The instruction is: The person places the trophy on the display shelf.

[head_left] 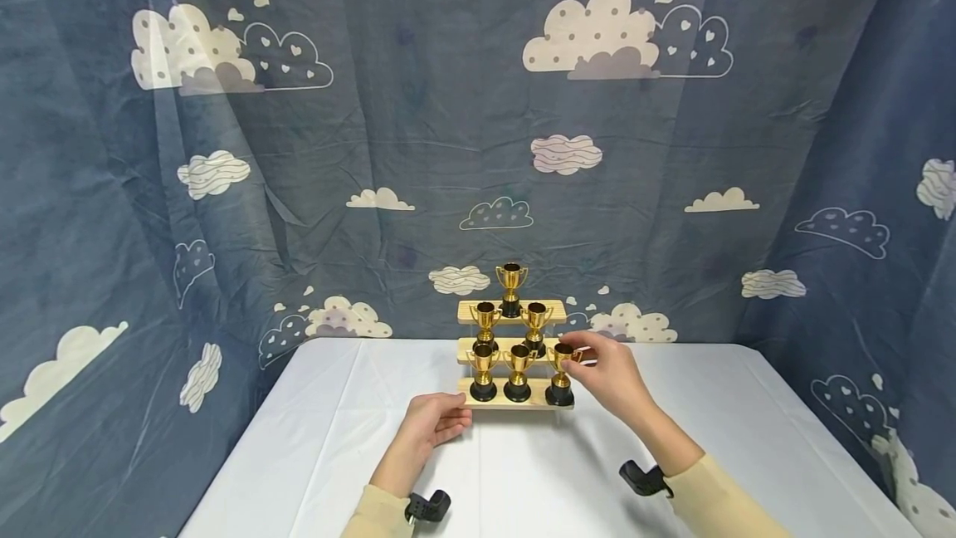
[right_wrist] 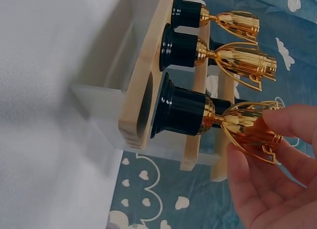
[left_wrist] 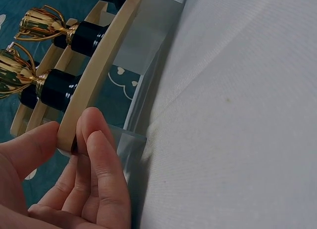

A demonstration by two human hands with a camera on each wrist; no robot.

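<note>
A three-tier wooden display stand (head_left: 472, 306) bears small gold trophy cups with black bases: one on top, two on the middle board, three on the lowest. My right hand (head_left: 612, 376) pinches the cup of the lowest row's right trophy (head_left: 558, 395) between thumb and fingers. In the right wrist view that trophy's black base (right_wrist: 181, 110) is at the board's end, tilted slightly relative to the board; whether it fully touches cannot be told. With thumb and fingers, my left hand (head_left: 429, 426) grips the left end of the lowest board (left_wrist: 96, 66).
Clear panels (right_wrist: 99, 103) hold up the boards. A white cloth (head_left: 358, 405) covers the table, and a blue cloud-print curtain (head_left: 448, 123) hangs behind and at both sides. Black wrist cameras (head_left: 429, 506) are strapped over beige sleeves (head_left: 728, 496).
</note>
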